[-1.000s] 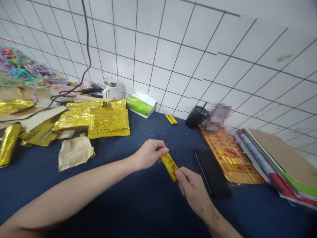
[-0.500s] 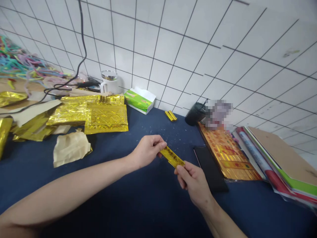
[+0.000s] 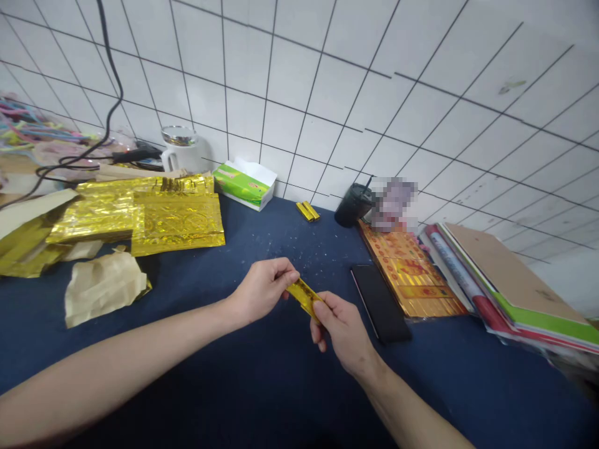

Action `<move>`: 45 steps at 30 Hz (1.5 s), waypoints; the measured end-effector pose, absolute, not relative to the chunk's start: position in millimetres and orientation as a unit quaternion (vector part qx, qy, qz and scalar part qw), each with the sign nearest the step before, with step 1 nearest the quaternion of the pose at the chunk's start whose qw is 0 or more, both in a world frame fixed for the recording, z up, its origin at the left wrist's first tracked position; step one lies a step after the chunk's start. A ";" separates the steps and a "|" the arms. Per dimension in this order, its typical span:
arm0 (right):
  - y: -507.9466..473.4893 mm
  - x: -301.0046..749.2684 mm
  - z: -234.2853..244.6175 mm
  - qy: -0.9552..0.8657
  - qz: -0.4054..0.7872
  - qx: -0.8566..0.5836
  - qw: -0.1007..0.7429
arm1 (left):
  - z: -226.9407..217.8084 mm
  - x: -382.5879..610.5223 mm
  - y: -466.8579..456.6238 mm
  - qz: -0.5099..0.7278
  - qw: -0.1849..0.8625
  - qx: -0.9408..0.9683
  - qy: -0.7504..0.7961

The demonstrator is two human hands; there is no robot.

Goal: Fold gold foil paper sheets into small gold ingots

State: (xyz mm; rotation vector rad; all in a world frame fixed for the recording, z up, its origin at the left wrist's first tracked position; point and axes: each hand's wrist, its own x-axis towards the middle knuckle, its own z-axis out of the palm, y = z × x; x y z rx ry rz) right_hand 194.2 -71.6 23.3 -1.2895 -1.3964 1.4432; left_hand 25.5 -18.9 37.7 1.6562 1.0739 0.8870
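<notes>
A narrow folded strip of gold foil paper (image 3: 303, 294) is stretched between my hands above the blue tabletop. My left hand (image 3: 266, 288) pinches its upper left end between thumb and fingers. At the lower right end, my right hand (image 3: 340, 325) grips it with the thumb on top, hiding that end. Beyond the hands, small folded gold pieces (image 3: 307, 211) lie side by side near the wall. To the left rests a stack of embossed gold foil sheets (image 3: 178, 218), with a crumpled cream paper (image 3: 105, 287) in front of it.
A green tissue pack (image 3: 246, 185) and a white mug (image 3: 182, 156) stand by the tiled wall. A black cup (image 3: 354, 204), a dark phone (image 3: 381, 304), an orange-gold printed packet (image 3: 412, 271) and stacked folders (image 3: 510, 274) are at right. A black cable (image 3: 112, 112) hangs at left.
The view has swung slightly right, so the table things appear further left. My right hand has slid up along the strip, closer to my left; less of the strip shows between them.
</notes>
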 end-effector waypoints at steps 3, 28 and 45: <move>-71.7 194.1 23.0 -0.548 0.549 -0.506 0.377 | 38.3 24.6 -17.3 0.354 0.468 0.674 0.450; -66.0 196.2 29.2 -0.326 0.742 -0.414 0.414 | 40.7 22.5 -12.3 0.374 0.666 0.566 0.311; -70.8 194.1 26.6 -0.383 0.704 -0.464 0.378 | 42.9 26.1 -17.0 0.367 0.621 0.587 0.366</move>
